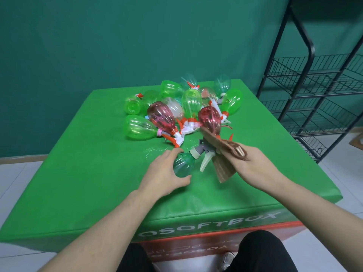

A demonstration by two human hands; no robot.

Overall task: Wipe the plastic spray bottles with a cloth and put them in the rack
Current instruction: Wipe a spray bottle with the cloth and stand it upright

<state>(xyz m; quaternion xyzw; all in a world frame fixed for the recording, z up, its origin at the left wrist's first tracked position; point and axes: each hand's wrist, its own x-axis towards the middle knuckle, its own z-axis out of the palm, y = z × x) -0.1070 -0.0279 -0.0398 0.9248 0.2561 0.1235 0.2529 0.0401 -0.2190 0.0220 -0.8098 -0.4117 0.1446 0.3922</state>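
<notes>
Centre of the frame: my left hand is curling its fingers around the body of a teal spray bottle lying on the green tabletop, nozzle toward the upper right. Just right of it, my right hand is gripping a brown cloth, which is draping over the bottle's trigger head. Above, a heap of green, red and clear bottles is lying. At the right edge, the black wire rack is standing.

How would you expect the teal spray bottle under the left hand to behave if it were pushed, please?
The teal spray bottle lies on its side with a rounded body, so it would probably roll. It looks empty and thin-walled, so likely light. The left hand curls round it.
</notes>
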